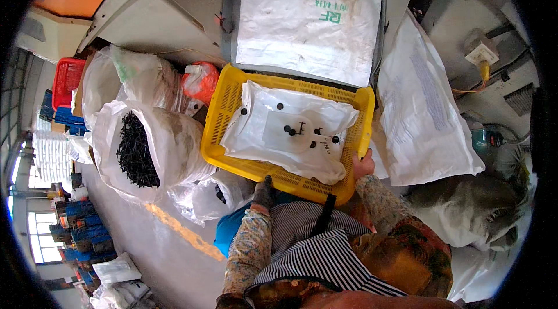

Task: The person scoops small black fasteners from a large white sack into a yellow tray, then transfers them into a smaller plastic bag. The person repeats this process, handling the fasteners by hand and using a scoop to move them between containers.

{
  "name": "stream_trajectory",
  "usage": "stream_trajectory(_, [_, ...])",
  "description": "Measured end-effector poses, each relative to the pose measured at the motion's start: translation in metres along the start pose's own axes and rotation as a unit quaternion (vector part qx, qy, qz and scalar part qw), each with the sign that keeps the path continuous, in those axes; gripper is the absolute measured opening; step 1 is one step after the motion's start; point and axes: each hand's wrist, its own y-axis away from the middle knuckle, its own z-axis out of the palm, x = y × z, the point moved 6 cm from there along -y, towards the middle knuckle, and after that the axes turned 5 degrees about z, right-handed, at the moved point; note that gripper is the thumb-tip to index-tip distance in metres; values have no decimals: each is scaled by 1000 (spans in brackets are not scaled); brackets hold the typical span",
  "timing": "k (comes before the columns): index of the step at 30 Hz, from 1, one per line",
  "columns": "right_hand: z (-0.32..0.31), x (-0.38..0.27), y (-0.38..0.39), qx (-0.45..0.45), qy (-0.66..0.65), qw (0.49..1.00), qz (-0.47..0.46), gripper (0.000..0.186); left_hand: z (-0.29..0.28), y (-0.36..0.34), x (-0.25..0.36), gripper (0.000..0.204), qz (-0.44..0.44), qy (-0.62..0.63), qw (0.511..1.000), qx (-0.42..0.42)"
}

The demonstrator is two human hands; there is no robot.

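Note:
A yellow plastic basket with slotted walls lies in front of me. Inside it is a white plastic sack, spread flat, with several small black round parts on top. My right hand is bare and closed on the basket's right rim near the front corner. My left hand, in a dark glove, grips the near rim with one digit showing over the edge; its other fingers are hidden below.
A large white sack full of thin black parts stands at the left, beside a smaller clear bag. An orange-red bag sits behind them. White sacks lie at the right and on the machine's chute. A socket box has a cable.

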Motion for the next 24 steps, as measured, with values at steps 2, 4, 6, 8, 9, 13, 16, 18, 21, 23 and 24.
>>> stream_trajectory(2, [4, 3, -4, 9, 7, 1000, -22, 57, 1, 3, 3, 33, 5, -33, 999, 29])
stream_trajectory(4, [12, 10, -6, 22, -2, 999, -36, 62, -3, 3, 2, 33, 15, -32, 999, 30])
stream_trajectory(6, [20, 19, -7, 44, -26, 998, -43, 63, -4, 2, -1, 32, 29, 4, 1000, -3])
stream_trajectory(8, [22, 27, -12, 45, -22, 997, -56, 63, -2, -1, -4, 31, 26, 10, 1000, 0])
stream_trajectory(9, [23, 27, -14, 45, -20, 997, -62, 63, -1, -3, -4, 31, 26, 12, 1000, 1])
stream_trajectory(13, [5, 1, -9, 1, 51, 999, -20, 46, -44, -43, -17, 32, 144, -188, 968, -82])
stream_trajectory(16, [-5, -16, -11, -76, 29, 996, -33, 50, -72, -82, -29, 36, 197, -309, 928, -75])
stream_trajectory(18, [-8, -15, -18, -172, 24, 983, -50, 52, -70, -82, -32, 36, 170, -276, 943, -80])
stream_trajectory(21, [10, 8, -29, -119, -39, 989, -80, 51, -52, -69, -34, 35, 119, -272, 951, -85])
stream_trajectory(23, [13, 6, -27, -137, 5, 990, -32, 49, -49, -61, -29, 35, 102, -274, 953, -82])
stream_trajectory(24, [9, -2, -23, -149, 27, 988, -9, 48, -49, -57, -26, 35, 96, -274, 954, -78])
